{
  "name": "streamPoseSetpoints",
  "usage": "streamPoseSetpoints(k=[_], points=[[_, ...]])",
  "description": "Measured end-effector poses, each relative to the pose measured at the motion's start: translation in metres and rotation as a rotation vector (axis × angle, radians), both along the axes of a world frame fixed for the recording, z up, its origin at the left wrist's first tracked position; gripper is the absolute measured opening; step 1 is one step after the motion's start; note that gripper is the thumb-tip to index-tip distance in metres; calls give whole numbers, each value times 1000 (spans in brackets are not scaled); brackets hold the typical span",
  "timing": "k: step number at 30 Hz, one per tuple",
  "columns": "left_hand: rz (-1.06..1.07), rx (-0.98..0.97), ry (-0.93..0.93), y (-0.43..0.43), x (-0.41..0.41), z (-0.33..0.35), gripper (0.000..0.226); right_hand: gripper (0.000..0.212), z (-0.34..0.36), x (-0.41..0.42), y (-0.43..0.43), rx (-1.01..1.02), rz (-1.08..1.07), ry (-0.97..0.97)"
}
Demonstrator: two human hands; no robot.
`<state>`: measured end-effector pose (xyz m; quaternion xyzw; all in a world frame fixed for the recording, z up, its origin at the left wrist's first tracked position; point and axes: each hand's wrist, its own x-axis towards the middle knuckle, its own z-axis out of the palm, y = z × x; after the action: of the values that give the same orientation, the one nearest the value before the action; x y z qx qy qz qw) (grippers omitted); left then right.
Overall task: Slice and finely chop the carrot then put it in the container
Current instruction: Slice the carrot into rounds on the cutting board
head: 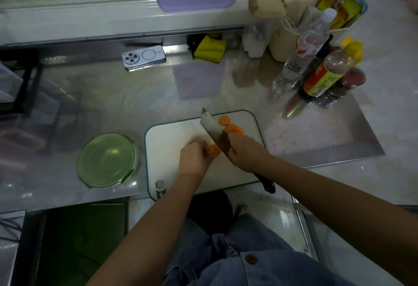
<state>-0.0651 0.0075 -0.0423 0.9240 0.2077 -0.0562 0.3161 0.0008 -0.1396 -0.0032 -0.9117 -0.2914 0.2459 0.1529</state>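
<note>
1. The left hand (195,155) lies on the cutting board (167,134), its fingers (197,144) curled down over the carrot (214,149) and pinning it to the board. Only the cut orange end shows, poking out to the right of the fingertips; the rest is hidden under the hand.
2. The right hand (245,152) is closed round the knife (213,127) where blade meets handle. The black handle end (268,184) sticks out behind the wrist, toward the person.
3. The broad blade stands just right of the carrot's exposed end, slanting away from the person with its tip toward the board's far edge. Whether the edge touches the carrot cannot be told.
4. On the far side of the blade, a few round carrot slices (231,127) lie on the board, some overlapping, one a little apart toward the far edge.
5. The green container (106,161), round with clip tabs on its rim, sits on the metal counter (113,105) just left of the board.
6. Farther back on the counter lie a phone (143,58) and a yellow cloth (210,49); a clear bottle (303,53) and a yellow-capped sauce bottle (328,75) stand at the right.
</note>
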Motion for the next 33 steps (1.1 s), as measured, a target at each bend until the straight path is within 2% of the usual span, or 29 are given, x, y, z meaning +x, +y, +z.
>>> streamPoseSetpoints(k=[2, 6, 12, 22, 26, 30, 33], points=[[1, -10, 7, 0, 0, 1, 18, 26, 3, 0, 0, -26, 21, 22], [49, -45, 23, -1, 0, 2, 17, 46, 1, -1, -4, -47, 29, 77], [85, -90, 19, -1, 1, 6, 24, 58, -12, -2, 5, -36, -1, 97], [78, -73, -13, -2, 0, 1, 27, 32, -36, -9, 18, 38, -66, 12], [75, -51, -10, -2, 1, 2, 23, 38, -34, 1, 14, 22, -61, 19], [69, -55, 10, -1, 1, 4, 14, 43, -20, 7, 14, 110, -131, 9], [58, -47, 11, -1, 1, 5, 15, 34, -9, 9, 12, 85, -73, 32]])
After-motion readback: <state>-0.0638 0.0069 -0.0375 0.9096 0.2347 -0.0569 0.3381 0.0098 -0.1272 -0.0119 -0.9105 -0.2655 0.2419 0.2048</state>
